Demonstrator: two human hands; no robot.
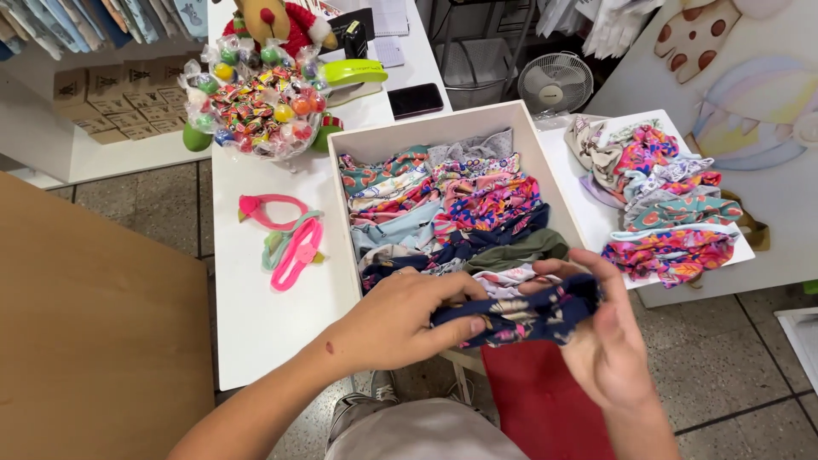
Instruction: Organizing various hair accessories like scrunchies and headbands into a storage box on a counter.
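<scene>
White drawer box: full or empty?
Full. The white box is packed edge to edge with rows of folded patterned fabric pieces.

White desk (256,324), centre-left of the frame, carrying: a white open box (341,230) of folded patterned fabrics at centre; pink and green headbands (290,243) to the box's left; a wrapped bundle of sweets (256,102) at upper left; a black phone (415,100) at top centre. A loose pile of patterned fabrics (669,204) lies on the white surface (588,213) at right.
</scene>
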